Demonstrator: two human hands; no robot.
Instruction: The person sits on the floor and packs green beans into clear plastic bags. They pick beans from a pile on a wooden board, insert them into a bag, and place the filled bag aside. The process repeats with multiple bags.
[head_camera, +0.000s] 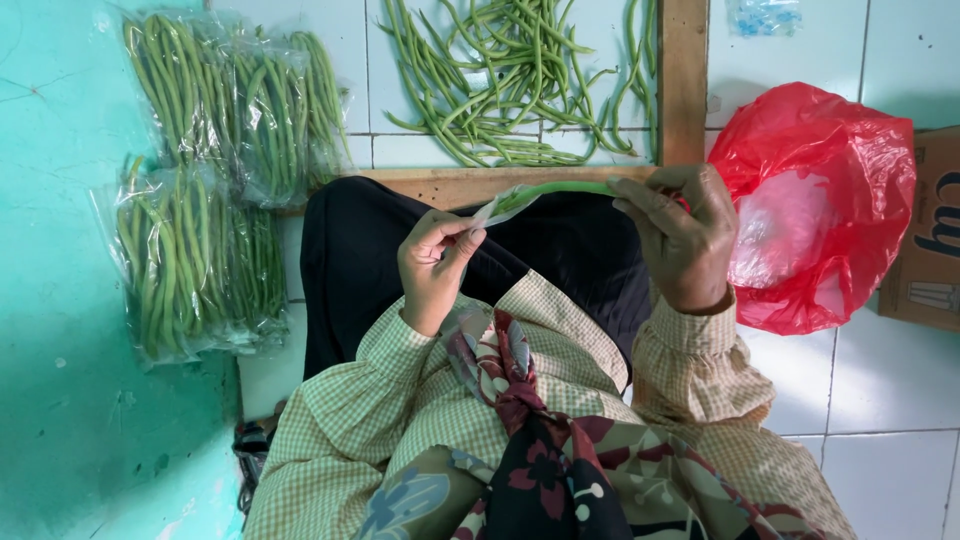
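A thin bundle of green beans (560, 189) in a clear plastic sleeve stretches sideways above my lap, held between both hands. My left hand (432, 268) pinches the white, twisted end of the sleeve between thumb and fingers. My right hand (683, 238) is closed around the other end of the bundle. Both hands hover over my black skirt (360, 260), just in front of a wooden frame edge (440, 182).
Loose green beans (500, 80) lie spread on the white tiles inside the wooden frame. Several packed bags of beans (220, 180) are stacked at the left against a turquoise wall. A red plastic bag (815, 205) and a cardboard box (925, 235) sit at the right.
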